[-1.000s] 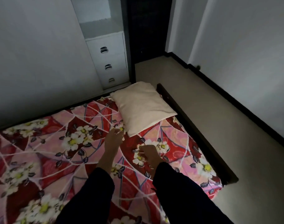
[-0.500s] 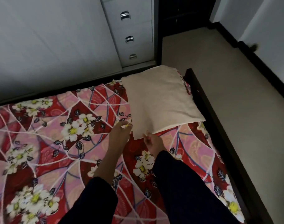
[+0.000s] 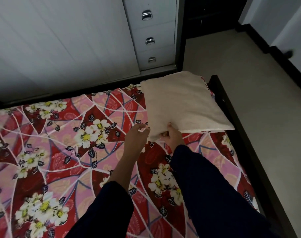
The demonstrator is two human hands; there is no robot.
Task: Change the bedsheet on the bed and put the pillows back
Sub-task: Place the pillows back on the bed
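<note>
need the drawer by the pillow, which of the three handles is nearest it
The bottom handle, lowest on the white drawers and closest to the pillow; the other two sit above it.

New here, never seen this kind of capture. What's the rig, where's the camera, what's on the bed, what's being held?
There is no machine here. A person works with two bare hands, and the single camera sits on their head, looking forward and down. The dark sleeves coming in from the bottom are the person's own arms.

The surface is a bed covered by a red and pink floral bedsheet, set in a dark bed frame. One cream pillow lies at its far right corner.

The right hand grips the pillow's near corner, thumb on top. The left hand is open beside that corner; I cannot tell whether it touches.

Behind the bed is a white drawer unit, with pale floor to the right.
</note>
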